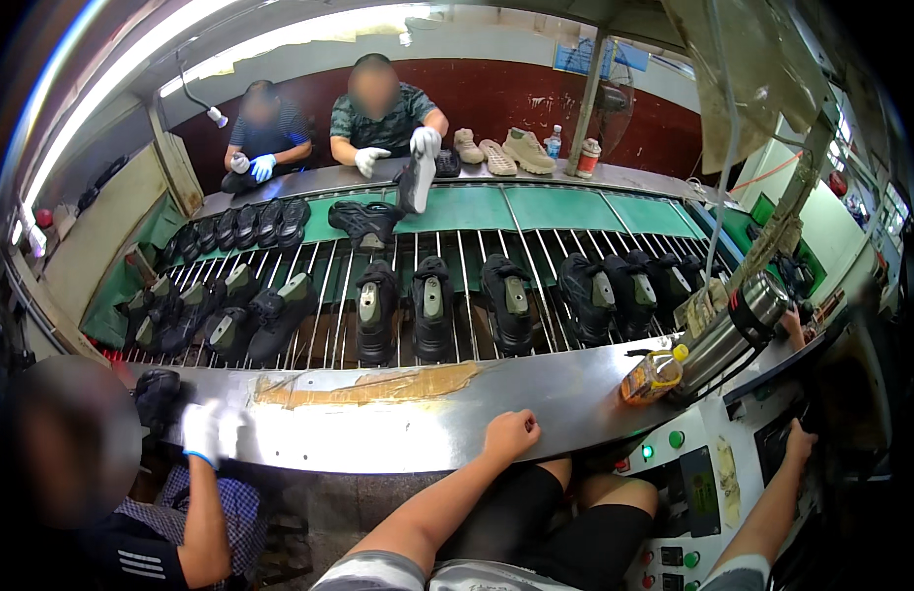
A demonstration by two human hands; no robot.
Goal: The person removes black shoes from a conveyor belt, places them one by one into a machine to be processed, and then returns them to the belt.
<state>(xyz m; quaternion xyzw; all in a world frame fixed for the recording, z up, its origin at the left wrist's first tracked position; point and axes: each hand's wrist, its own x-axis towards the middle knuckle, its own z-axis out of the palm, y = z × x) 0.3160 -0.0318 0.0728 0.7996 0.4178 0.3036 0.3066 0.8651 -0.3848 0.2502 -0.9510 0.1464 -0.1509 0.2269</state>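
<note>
My left hand (513, 433) is closed in a loose fist on the steel ledge (408, 424) in front of me, with nothing showing in it. To the right, my right hand (800, 441) is closed at a dark recess of the machine (718, 448); the black thing at its fingers is too dark to make out. Beyond the ledge, several black shoes (504, 305) stand on a rack of metal rods, with pale green lasts in them. Nearest to my left hand is the ledge, with brown tape (368, 384) stuck along it.
A drink bottle with a yellow cap (654, 374) and a steel thermos (738, 330) stand at the ledge's right end. A co-worker's gloved hand (216, 431) is at the left. Across the green belt (467, 209), another co-worker holds up a shoe (416, 185).
</note>
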